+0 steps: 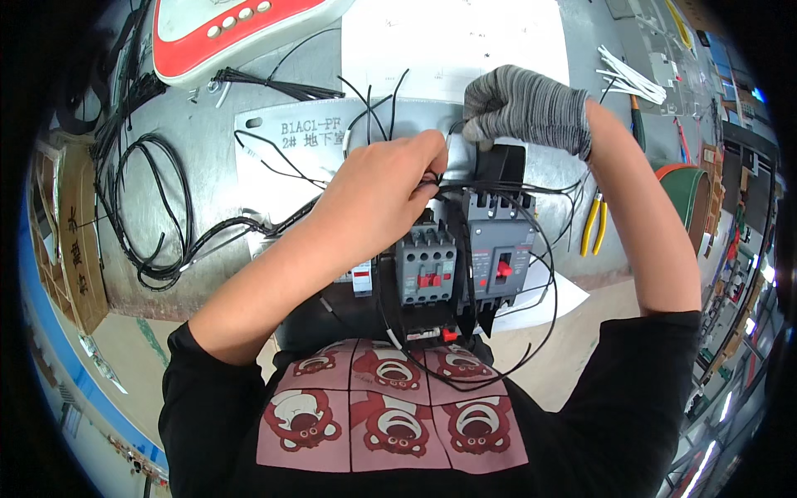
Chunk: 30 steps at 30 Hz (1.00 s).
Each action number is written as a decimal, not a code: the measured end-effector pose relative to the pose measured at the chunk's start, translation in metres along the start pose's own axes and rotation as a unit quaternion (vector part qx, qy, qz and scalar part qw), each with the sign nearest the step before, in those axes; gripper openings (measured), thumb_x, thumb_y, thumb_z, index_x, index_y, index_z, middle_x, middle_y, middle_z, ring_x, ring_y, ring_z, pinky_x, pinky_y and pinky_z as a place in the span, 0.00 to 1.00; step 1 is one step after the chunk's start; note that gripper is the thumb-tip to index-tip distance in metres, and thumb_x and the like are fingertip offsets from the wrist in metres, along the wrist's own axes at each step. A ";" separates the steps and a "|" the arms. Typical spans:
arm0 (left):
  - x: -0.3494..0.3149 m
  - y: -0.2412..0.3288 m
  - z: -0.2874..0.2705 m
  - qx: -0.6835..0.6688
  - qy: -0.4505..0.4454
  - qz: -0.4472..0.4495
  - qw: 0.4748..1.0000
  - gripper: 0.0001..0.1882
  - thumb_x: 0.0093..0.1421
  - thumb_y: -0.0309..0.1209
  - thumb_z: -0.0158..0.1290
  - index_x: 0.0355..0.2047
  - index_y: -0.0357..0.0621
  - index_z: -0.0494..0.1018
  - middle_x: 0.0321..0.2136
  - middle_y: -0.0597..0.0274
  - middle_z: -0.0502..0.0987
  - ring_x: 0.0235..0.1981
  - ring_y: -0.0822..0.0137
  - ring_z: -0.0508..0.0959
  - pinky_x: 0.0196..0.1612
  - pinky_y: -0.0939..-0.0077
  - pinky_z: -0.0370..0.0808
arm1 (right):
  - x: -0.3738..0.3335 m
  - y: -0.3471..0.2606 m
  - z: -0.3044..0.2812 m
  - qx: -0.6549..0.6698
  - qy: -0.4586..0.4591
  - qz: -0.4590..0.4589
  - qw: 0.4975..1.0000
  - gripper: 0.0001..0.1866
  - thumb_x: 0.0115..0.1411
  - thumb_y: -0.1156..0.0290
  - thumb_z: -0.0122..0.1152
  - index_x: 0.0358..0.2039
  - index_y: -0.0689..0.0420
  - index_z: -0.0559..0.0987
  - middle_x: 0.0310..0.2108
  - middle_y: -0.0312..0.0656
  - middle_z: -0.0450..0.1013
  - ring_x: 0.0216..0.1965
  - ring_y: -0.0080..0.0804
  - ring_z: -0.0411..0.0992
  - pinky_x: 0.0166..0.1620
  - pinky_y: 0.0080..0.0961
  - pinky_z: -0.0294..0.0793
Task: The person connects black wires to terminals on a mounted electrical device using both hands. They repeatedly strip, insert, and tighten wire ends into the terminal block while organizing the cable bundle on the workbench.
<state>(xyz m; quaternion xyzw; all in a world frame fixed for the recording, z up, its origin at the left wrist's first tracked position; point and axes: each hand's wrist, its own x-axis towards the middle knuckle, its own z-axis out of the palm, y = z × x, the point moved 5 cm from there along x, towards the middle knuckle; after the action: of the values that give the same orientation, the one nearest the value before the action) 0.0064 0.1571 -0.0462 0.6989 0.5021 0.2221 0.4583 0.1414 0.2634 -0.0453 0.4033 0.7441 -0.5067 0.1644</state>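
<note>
My bare left hand (383,184) pinches at a bundle of black wires (490,187) running along the top of the electrical parts. Its fingertips hide the exact spot they grip. Just up and right, my right hand (527,112), in a grey striped knit glove, is closed on a thin black strand (455,127); whether it is a wire or a cable tie I cannot tell. Below the hands sit a grey contactor (427,270) with red parts and a grey circuit breaker (500,261) with a red toggle. Loose wire ends stick up behind my left hand from the metal mounting plate (274,124).
Coiled black cable (145,207) lies on the left of the metal table, near a cardboard box (79,232). At the back are a red and white device (224,37), black cable ties (282,85) and white paper (452,46). Yellow-handled pliers (594,224) and white strips (631,79) lie right.
</note>
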 end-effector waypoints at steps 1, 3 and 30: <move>0.000 -0.002 0.001 -0.007 -0.002 -0.003 1.000 0.11 0.51 0.20 0.56 0.34 0.37 0.66 0.28 0.52 0.77 0.33 0.56 0.80 0.36 0.70 0.75 | -0.002 -0.001 0.002 0.045 -0.011 -0.003 0.999 0.09 0.52 0.69 0.64 0.25 0.62 0.79 0.20 0.38 0.75 0.27 0.23 0.72 0.36 0.22 0.70; 0.002 -0.002 0.000 -0.008 -0.007 -0.011 1.000 0.11 0.51 0.20 0.56 0.34 0.37 0.67 0.28 0.52 0.77 0.33 0.56 0.80 0.36 0.71 0.75 | -0.005 -0.002 0.004 0.069 -0.014 0.000 0.997 0.10 0.53 0.67 0.65 0.26 0.62 0.79 0.20 0.36 0.74 0.25 0.22 0.69 0.35 0.22 0.69; 0.009 0.001 0.001 -0.011 -0.046 -0.031 0.998 0.18 0.49 0.20 0.58 0.41 0.40 0.68 0.32 0.53 0.77 0.33 0.55 0.79 0.36 0.67 0.75 | -0.008 0.015 0.017 0.174 0.027 0.025 0.984 0.10 0.54 0.67 0.64 0.26 0.61 0.77 0.20 0.39 0.76 0.24 0.23 0.74 0.30 0.21 0.73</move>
<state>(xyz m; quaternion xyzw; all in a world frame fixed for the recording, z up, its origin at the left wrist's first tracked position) 0.0112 0.1642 -0.0475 0.6877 0.4993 0.1806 0.4951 0.1551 0.2474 -0.0575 0.4575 0.6384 -0.6132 0.0846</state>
